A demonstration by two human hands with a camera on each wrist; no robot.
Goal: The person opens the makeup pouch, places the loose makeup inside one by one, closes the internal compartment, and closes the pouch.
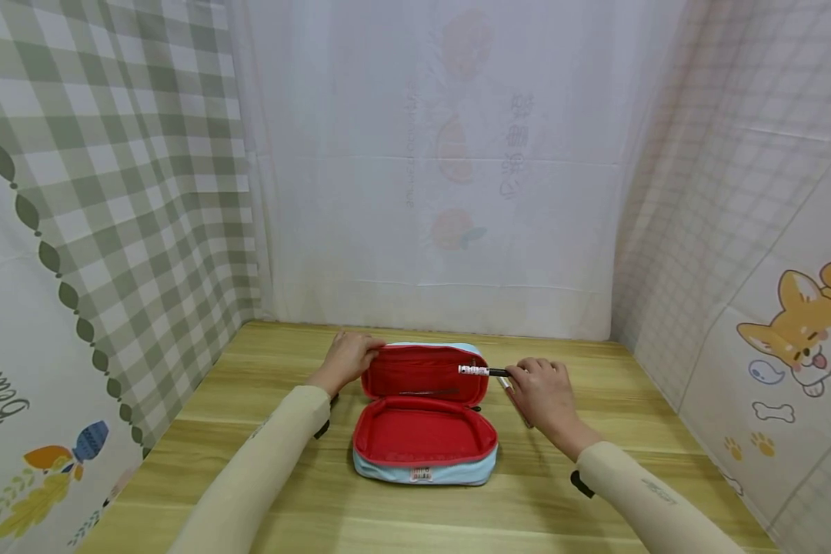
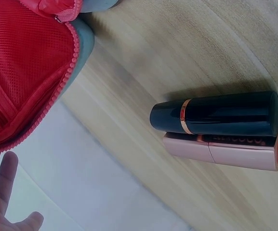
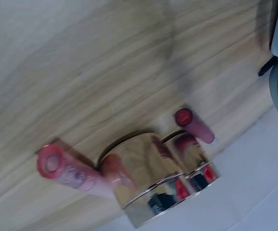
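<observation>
A light-blue pouch with a red lining lies unzipped and open on the table, its lid tilted up at the back. My left hand is at the lid's left edge; in the left wrist view a finger and the thumb are extended, and the fingers touch the zipped rim. My right hand pinches a slim pen-like tube, white-patterned at one end and black at the other. It points left, in front of the lid's right side. What the tube is, I cannot tell.
A dark lipstick tube and a pink one lie together left of the pouch. Right of it are gold-coloured cylinders, a pink tube and a small reddish tube. Curtains surround the wooden table.
</observation>
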